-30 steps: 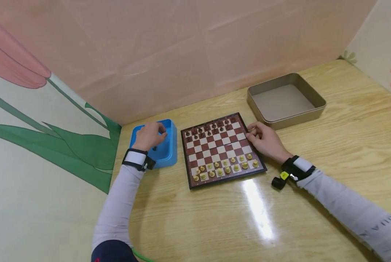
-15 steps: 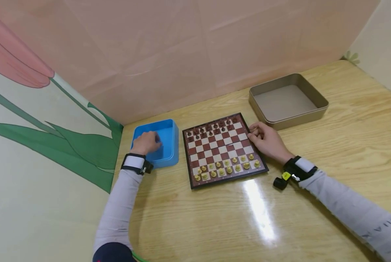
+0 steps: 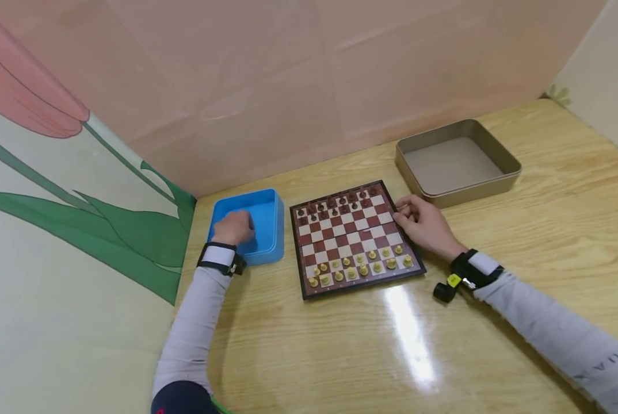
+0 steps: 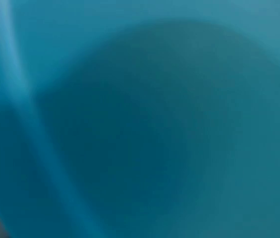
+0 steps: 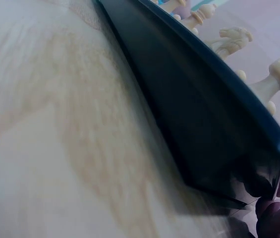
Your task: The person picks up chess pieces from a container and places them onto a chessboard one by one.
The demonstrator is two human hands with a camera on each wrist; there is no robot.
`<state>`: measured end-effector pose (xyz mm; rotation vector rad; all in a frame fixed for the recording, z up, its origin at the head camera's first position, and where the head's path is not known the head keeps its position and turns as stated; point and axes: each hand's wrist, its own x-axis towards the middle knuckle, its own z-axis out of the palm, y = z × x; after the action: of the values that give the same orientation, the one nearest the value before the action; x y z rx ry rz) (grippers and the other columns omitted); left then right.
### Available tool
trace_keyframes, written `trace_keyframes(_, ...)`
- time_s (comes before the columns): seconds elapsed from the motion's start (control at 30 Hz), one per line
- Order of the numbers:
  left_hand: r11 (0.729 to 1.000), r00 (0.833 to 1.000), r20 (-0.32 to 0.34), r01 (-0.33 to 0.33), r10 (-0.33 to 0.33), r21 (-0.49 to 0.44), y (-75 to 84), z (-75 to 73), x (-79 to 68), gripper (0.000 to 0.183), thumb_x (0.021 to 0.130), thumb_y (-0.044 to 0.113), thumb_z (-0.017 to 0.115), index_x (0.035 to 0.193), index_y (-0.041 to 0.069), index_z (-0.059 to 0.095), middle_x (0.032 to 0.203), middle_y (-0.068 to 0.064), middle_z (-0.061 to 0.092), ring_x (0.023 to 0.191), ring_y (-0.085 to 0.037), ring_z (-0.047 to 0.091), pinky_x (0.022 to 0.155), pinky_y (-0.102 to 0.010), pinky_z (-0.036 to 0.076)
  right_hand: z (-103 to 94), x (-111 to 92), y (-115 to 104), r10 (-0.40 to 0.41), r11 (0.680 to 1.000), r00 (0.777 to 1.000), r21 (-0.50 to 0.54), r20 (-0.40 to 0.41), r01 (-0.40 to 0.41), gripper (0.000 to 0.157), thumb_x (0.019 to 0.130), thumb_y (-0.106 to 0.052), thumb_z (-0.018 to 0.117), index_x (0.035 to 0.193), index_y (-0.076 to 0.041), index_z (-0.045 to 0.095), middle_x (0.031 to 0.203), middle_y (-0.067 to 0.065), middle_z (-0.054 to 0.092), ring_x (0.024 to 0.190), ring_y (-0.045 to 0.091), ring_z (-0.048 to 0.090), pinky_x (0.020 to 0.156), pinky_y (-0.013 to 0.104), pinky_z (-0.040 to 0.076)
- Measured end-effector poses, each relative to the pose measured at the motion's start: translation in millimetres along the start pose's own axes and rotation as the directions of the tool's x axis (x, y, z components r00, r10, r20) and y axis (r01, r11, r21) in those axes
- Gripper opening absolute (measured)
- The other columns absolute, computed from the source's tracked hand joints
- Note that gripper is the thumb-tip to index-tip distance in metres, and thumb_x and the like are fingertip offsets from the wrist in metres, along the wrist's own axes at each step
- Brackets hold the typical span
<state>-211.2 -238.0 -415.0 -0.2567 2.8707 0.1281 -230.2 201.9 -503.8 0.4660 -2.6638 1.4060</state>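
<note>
My left hand point(image 3: 233, 228) reaches down into a blue plastic box point(image 3: 274, 230), fingers pointing down and mostly hidden behind the hand. Blue plastic point(image 4: 154, 124) and a dark shadow fill the blurred left wrist view; no fingers show there. At the right edge of the chessboard point(image 3: 353, 236), my right hand point(image 3: 427, 223) holds the border with thumb and fingertips. The right wrist view shows fingertips point(image 5: 277, 218) at a corner of the board's dark side. Pale yellow chess pieces point(image 3: 363, 269) stand along the near side, dark brown pieces point(image 3: 332, 203) along the far side.
An open brown-grey tray point(image 3: 459, 167) stands behind my right hand. The light wooden table point(image 3: 278, 356) meets a pink wall covering point(image 3: 267, 86) at the back and a painted wall point(image 3: 81, 276) on the left. Small dark cameras are strapped to both wrists.
My left hand has lowered into the blue box. A small dark piece visible in the box a second ago is now out of sight. My right hand stays at the board's edge.
</note>
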Motion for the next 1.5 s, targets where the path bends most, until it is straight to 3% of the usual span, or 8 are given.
trace_keyframes(0.37, 0.999, 1.000, -0.004, -0.028, 0.028, -0.029, 0.4, 1.4, 0.1, 0.019, 0.102, 0.016, 0.065, 0.116, 0.006, 0.072, 0.113, -0.016, 0.073, 0.103, -0.034, 0.067, 0.097, -0.062, 0.053, 1.6, 0, 0, 0.004, 1.000, 1.000, -0.002, 0.004, -0.004, 0.029, 0.107, -0.022, 0.065, 0.128, -0.003, 0.064, 0.095, 0.013, 0.071, 0.074, 0.021, 0.058, 0.065, 0.028, 0.042)
trace_keyframes(0.57, 0.996, 0.993, -0.091, -0.082, 0.079, -0.025, 5.6, -7.7, -5.5, 0.014, 0.102, 0.014, 0.062, 0.108, 0.007, 0.073, 0.102, -0.014, 0.072, 0.090, -0.032, 0.068, 0.080, -0.052, 0.058, 1.8, 1, 0, 0.009, 1.000, 1.000, -0.004, 0.005, -0.009, 0.029, 0.107, -0.022, 0.065, 0.128, -0.003, 0.063, 0.095, 0.013, 0.071, 0.073, 0.021, 0.058, 0.065, 0.028, 0.042)
trace_keyframes(0.87, 0.993, 0.980, -0.160, -0.117, 0.114, -0.011, 13.9, -22.9, -13.2, 0.013, 0.099, 0.013, 0.065, 0.109, 0.010, 0.073, 0.101, -0.011, 0.071, 0.084, -0.029, 0.066, 0.072, -0.046, 0.055, 2.6, 1, -1, 0.012, 1.000, 1.000, 0.004, 0.010, -0.012, 0.029, 0.107, -0.021, 0.065, 0.129, -0.002, 0.063, 0.096, 0.013, 0.071, 0.074, 0.021, 0.059, 0.065, 0.028, 0.043)
trace_keyframes(1.1, 0.982, 0.952, -0.254, -0.187, 0.173, -0.029, 27.7, -37.8, -24.5, 0.017, 0.100, 0.013, 0.063, 0.111, 0.009, 0.076, 0.107, -0.013, 0.075, 0.082, -0.031, 0.068, 0.072, -0.049, 0.056, 0.7, 2, -4, 0.016, 1.000, 1.000, 0.011, 0.006, -0.016, 0.029, 0.106, -0.020, 0.066, 0.129, -0.002, 0.064, 0.096, 0.013, 0.071, 0.073, 0.020, 0.058, 0.065, 0.027, 0.042)
trace_keyframes(1.27, 0.970, 0.932, -0.291, -0.240, 0.217, -0.044, 40.3, -47.2, -29.7, 0.015, 0.101, 0.015, 0.067, 0.109, 0.008, 0.077, 0.106, -0.012, 0.076, 0.087, -0.029, 0.070, 0.071, -0.047, 0.057, -0.6, 1, -6, 0.021, 1.000, 1.000, 0.016, 0.004, -0.021, 0.029, 0.106, -0.019, 0.066, 0.129, -0.001, 0.063, 0.095, 0.014, 0.071, 0.072, 0.018, 0.057, 0.064, 0.027, 0.042)
trace_keyframes(1.5, 0.952, 0.904, -0.319, -0.307, 0.286, -0.017, 61.3, -53.0, -31.4, 0.011, 0.101, 0.015, 0.068, 0.105, 0.009, 0.077, 0.101, -0.010, 0.076, 0.081, -0.026, 0.068, 0.063, -0.040, 0.054, -0.3, 0, -3, 0.020, 1.000, 1.000, 0.009, 0.004, -0.020, 0.028, 0.106, -0.019, 0.066, 0.128, -0.002, 0.063, 0.096, 0.014, 0.071, 0.072, 0.019, 0.058, 0.064, 0.026, 0.042)
